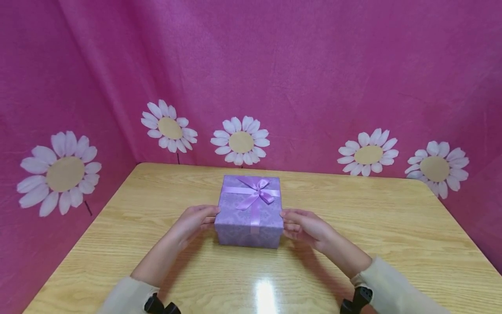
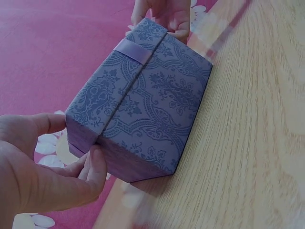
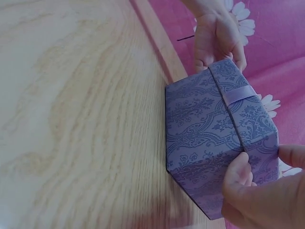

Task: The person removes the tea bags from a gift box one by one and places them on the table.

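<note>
A purple patterned gift box [image 1: 249, 213] stands on the wooden table, its lid on and a satin ribbon bow [image 1: 259, 190] on top. My left hand [image 1: 196, 220] holds its left side, and my right hand [image 1: 306, 224] holds the right side. In the left wrist view, the left hand [image 2: 52, 171] has one fingertip at the upper corner of the lid [image 2: 97, 95] and others right at the seam below it. The right wrist view shows the right hand [image 3: 264, 191] in a similar grip, a fingertip at the lid's lower edge. The box's contents are hidden.
The light wooden table [image 1: 353, 209] extends around the box on all sides. Behind it hangs a magenta cloth [image 1: 298, 78] with large white daisies [image 1: 241, 141]. A black wrist device [image 1: 357, 300] sits at each sleeve, and light glares off the table's near part.
</note>
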{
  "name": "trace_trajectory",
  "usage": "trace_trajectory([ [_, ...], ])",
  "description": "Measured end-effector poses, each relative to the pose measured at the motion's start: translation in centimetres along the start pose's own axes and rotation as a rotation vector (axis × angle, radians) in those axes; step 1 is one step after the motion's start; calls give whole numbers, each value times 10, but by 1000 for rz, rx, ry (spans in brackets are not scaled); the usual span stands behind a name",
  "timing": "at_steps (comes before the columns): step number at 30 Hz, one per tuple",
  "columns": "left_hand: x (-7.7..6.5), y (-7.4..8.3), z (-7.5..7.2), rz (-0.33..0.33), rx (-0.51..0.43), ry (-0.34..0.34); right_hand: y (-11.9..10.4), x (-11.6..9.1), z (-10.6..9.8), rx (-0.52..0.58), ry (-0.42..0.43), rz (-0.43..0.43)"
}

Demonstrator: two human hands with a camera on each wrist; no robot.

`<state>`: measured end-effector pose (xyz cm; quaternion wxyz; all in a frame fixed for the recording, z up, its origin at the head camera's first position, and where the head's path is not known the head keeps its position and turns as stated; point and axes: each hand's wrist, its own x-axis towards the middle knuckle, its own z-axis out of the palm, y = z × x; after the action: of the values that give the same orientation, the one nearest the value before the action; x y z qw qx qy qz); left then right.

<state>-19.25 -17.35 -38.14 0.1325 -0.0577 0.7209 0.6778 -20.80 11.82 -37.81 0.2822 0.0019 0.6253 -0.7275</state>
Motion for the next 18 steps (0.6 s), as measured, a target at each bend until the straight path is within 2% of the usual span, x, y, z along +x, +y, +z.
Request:
trace_trajectory([
  [6,-4,-1,2,-1,16,-22,3,-7,-5,8,-44,10],
  [12,-8,-1,6,6,7,-61,6,-16,-10,43,-34,30],
  [18,-13,-2,10,-21,10,-58,10,-22,-13,59,-40,49],
])
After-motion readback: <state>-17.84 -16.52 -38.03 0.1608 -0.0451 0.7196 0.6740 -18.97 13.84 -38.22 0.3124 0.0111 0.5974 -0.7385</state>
